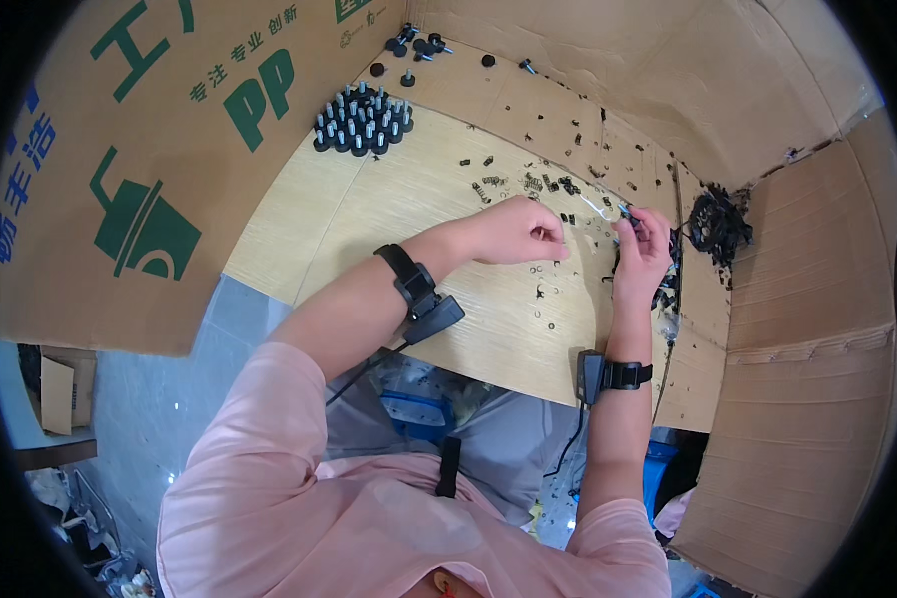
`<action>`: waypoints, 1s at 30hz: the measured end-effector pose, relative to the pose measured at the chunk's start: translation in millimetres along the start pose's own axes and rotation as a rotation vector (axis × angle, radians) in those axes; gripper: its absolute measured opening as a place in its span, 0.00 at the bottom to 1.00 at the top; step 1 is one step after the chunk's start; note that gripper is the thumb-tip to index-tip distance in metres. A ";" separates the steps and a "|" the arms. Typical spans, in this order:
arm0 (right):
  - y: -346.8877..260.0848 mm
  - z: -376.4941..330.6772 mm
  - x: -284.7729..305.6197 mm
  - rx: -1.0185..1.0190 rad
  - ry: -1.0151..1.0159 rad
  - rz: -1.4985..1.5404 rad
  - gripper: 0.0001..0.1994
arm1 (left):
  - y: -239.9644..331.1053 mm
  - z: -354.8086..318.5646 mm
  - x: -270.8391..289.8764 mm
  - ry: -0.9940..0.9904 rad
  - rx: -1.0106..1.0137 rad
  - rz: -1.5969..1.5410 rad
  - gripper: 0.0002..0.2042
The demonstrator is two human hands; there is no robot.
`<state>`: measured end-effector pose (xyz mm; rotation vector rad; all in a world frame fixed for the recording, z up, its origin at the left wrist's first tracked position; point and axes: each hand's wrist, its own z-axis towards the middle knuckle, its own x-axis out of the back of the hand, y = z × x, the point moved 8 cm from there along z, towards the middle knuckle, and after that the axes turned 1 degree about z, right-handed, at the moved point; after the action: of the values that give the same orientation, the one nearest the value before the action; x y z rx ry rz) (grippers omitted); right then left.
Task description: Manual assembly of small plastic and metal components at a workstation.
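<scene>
My left hand hovers above the middle of the wooden board, its thumb and fingers curled together. Whatever may be between those fingertips is too small to make out. To its right, my right hand is raised and pinches a small dark-blue piece between thumb and fingers. A thin, shiny, bent metal strip shows just left of that pinch; I cannot tell whether it joins the piece. Beyond my hands lie several small coil springs. Tiny rings and clips are scattered below my left hand.
Black-based screw feet stand grouped with studs up on the wooden board at far left. More lie loose behind. A black tangled heap sits at the right. Cardboard walls surround the board. A blue container is below its front edge.
</scene>
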<state>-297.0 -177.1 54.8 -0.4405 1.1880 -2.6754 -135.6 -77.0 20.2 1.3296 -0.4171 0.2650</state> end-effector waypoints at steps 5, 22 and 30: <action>-10.9 -9.5 -31.6 -0.094 -0.121 0.320 0.17 | 7.5 1.7 21.2 0.305 -0.116 -0.040 0.12; -41.6 -17.3 -50.8 0.088 -0.162 -0.158 0.16 | -17.0 4.2 1.1 0.359 0.164 -0.462 0.08; -25.3 -22.1 -54.8 -0.039 -0.185 -0.116 0.16 | -18.5 7.2 2.3 0.300 0.132 -0.426 0.08</action>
<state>-254.1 -129.5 49.0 -0.7669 1.1959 -2.6398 -126.9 -88.3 6.2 1.4453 0.1411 0.1328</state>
